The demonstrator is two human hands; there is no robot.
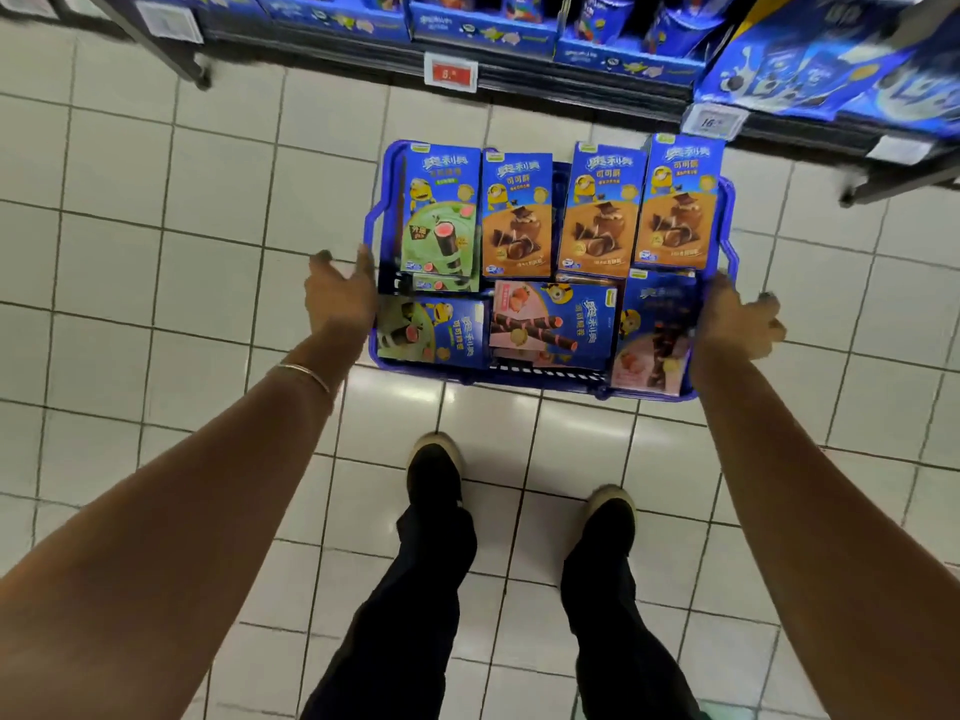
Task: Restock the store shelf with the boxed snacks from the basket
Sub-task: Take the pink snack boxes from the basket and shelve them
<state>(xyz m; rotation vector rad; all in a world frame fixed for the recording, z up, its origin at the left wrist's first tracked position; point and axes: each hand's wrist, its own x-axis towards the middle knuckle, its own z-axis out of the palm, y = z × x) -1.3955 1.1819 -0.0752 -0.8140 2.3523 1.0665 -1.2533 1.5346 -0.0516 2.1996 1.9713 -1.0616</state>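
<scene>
Left hand (pixel 340 298) loose, fingers spread, beside basket (pixel 726 210) left rim; right hand (pixel 737 319) relaxed, empty, at right rim. Boxes (pixel 514 220) inside; shelf (pixel 571 93) far. Risk: knocked basket topples upright far row.

Bright overhead light — floor glare, blurred edges

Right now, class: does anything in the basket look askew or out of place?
Yes, in the blue plastic basket, the front-left green snack box and front-middle pink snack box lie turned sideways, unlike the back row.
</scene>
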